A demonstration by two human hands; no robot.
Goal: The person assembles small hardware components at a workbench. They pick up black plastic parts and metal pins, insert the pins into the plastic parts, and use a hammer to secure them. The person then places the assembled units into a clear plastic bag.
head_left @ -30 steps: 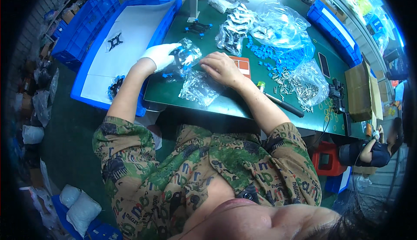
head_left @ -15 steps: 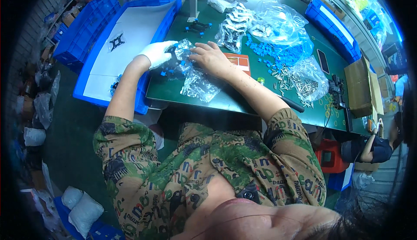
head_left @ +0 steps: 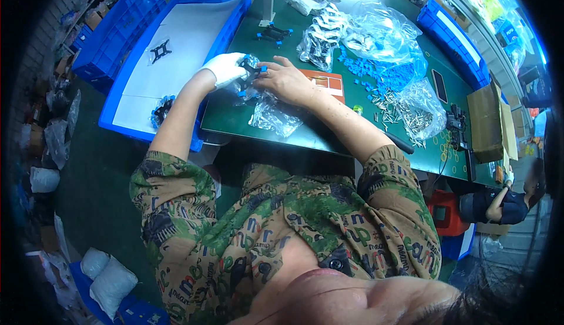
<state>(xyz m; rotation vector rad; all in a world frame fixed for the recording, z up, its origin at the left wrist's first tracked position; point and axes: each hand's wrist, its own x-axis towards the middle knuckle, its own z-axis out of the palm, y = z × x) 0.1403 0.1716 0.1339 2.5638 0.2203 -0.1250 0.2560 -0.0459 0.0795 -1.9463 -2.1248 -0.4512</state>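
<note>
My left hand [head_left: 226, 70], in a white glove, is closed on a black X-shaped bracket with blue end caps [head_left: 251, 66] above the near left of the table. My bare right hand [head_left: 289, 84] reaches it from the other side, with its fingertips closed at a blue cap. Part of the bracket is hidden by the fingers. Just below the hands lies a crumpled clear plastic bag [head_left: 276, 118]. A similar black bracket with blue caps [head_left: 274, 33] rests on the green table beyond them.
A paper-lined blue crate [head_left: 194, 28] at left holds a bagged black bracket [head_left: 160, 51] and a blue-capped bracket [head_left: 162, 111]. Rightward lie an orange-brown box [head_left: 330, 84], loose blue caps [head_left: 388, 72], metal pins [head_left: 390, 110], a black-handled tool [head_left: 399, 143] and a phone [head_left: 439, 86]. A co-worker [head_left: 499, 206] is far right.
The bracket between my hands now shows more plainly, raised from the clear plastic around it. My left hand has moved slightly right and the two hands are closer together.
</note>
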